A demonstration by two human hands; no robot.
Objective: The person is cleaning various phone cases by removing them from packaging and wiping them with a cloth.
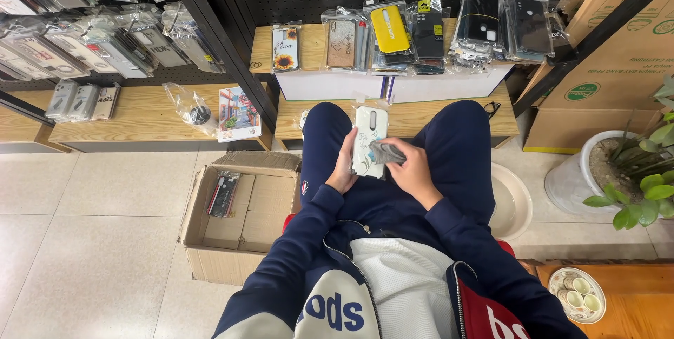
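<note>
The left hand (345, 165) grips the white phone case (369, 139) by its edge; the right hand (413, 168) pinches a grey cloth (387, 153) on it — wipe best with steady support, light strokes.

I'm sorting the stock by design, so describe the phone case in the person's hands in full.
The phone case is white and glossy, likely plastic, with a faint bluish floral print and a dark oblong camera opening near its top. It stands lengthwise over the lap, back facing up. The left hand grips its left edge; the right hand presses a small grey cloth against its right side.
</note>
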